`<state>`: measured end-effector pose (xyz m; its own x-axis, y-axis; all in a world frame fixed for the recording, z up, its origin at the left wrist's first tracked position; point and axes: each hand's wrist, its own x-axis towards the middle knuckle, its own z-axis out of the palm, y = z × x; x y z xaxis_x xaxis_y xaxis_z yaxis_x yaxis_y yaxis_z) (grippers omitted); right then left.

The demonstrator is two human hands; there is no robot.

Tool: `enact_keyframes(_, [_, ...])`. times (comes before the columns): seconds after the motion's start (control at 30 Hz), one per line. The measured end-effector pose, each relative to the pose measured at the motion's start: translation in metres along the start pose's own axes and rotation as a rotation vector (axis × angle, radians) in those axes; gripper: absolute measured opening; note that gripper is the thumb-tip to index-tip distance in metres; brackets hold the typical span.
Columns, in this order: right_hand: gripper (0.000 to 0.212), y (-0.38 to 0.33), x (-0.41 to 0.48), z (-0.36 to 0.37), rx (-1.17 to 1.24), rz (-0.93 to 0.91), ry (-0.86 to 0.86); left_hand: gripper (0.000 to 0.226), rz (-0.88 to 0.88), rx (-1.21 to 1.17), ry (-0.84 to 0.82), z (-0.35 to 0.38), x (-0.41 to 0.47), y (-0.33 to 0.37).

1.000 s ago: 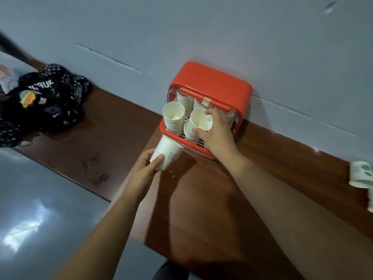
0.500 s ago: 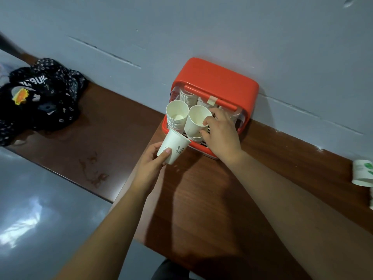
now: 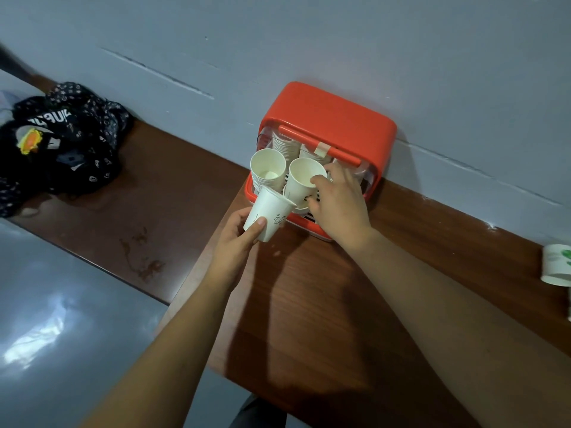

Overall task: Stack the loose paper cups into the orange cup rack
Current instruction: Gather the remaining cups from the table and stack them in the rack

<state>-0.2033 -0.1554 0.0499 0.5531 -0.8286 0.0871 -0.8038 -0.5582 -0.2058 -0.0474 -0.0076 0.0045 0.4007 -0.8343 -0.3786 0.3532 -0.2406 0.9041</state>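
- Left cup (image 3: 268, 216): white paper, held tilted just in front of the rack (image 3: 327, 118), with its mouth toward the rack. Its rim overlaps the rack's front edge in this view, but contact cannot be confirmed.
- Left hand (image 3: 234, 242): fingers (image 3: 258, 225) are curled round the lower half of the left cup and clamped on it. The hand hides the far side of the cup's base.
- Right cup (image 3: 306, 180): tilted, with its mouth facing up, over the front right position of the rack. The left cup hides its lower part. A second rim shows just beneath it, and how deep the right cup sits cannot be told.
- Right hand (image 3: 340, 205): one fingertip is hooked over the right cup's rim and the thumb presses the wall below, pinching the cup. The other fingers are mostly hidden behind the hand.
- Stack (image 3: 267, 171): nested cups standing in the front left position of the rack, just beside the right cup.
- Rear stacks (image 3: 284, 146): further nested cups behind the orange bar (image 3: 321, 146). They are partly covered, so the count cannot be read.
- Rack: orange, standing on the brown surface (image 3: 309, 304) against the grey wall (image 3: 340, 41). The right hand hides its front right corner.
- Edge cup (image 3: 556, 264): white with a green print, on the surface well apart from the rack. It is cut off by the right frame edge.
- Bag (image 3: 61, 140): dark and patterned, at the far left, partly cut off, with its lettering hard to read.
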Motion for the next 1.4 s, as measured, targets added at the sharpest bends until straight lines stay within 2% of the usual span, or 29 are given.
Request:
enact_keyframes(0.1, [0.033, 0.002, -0.003, 0.004, 0.076, 0.014, 0.012, 0.060, 0.001, 0.014, -0.002, 0.002, 0.001, 0.001])
enact_keyframes(0.23, [0.023, 0.007, -0.011, 0.010, 0.204, 0.059, 0.069, 0.062, -0.003, 0.025, -0.006, 0.003, 0.001, -0.001])
enact_keyframes(0.33, [0.029, 0.004, -0.014, 0.008, 0.320, 0.105, 0.085, 0.063, -0.006, 0.029, -0.011, 0.006, 0.001, 0.003])
enact_keyframes(0.4, [0.039, -0.004, -0.015, 0.000, 0.577, 0.198, 0.043, 0.063, 0.010, 0.022, -0.028, 0.008, 0.001, 0.008])
enact_keyframes(0.5, [0.057, -0.016, -0.017, -0.012, 1.041, 0.327, -0.197, 0.065, 0.050, 0.001, -0.074, 0.009, 0.003, 0.017])
enact_keyframes(0.57, [0.054, -0.021, -0.017, -0.013, 1.113, 0.253, -0.240, 0.067, 0.066, 0.034, -0.122, 0.012, 0.004, 0.023])
enact_keyframes(0.67, [0.042, -0.025, -0.014, -0.015, 1.210, 0.256, -0.156, 0.054, 0.112, 0.152, -0.178, 0.016, 0.008, 0.034])
enact_keyframes(0.77, [0.052, -0.023, -0.011, -0.018, 1.155, 0.266, -0.048, 0.048, 0.219, 0.344, -0.156, 0.010, 0.020, 0.046])
enact_keyframes(0.9, [0.063, -0.016, -0.009, -0.019, 0.867, 0.200, 0.069, 0.057, 0.333, 0.663, 0.106, -0.001, 0.048, 0.061])
enact_keyframes(0.97, [0.066, -0.015, -0.007, -0.013, 0.755, 0.185, 0.123, 0.062, 0.374, 0.804, 0.154, -0.002, 0.063, 0.066])
enact_keyframes(1.1, [0.070, -0.016, -0.004, 0.005, 0.653, 0.208, 0.133, 0.077, 0.388, 0.962, 0.021, 0.000, 0.088, 0.067])
enact_keyframes(1.23, [0.073, -0.015, 0.001, 0.024, 0.581, 0.232, 0.106, 0.077, 0.469, 1.045, -0.042, 0.001, 0.106, 0.059])
enact_keyframes(1.4, [0.078, -0.010, 0.009, 0.040, 0.440, 0.289, -0.052, 0.073, 0.497, 1.081, -0.046, -0.002, 0.119, 0.054])
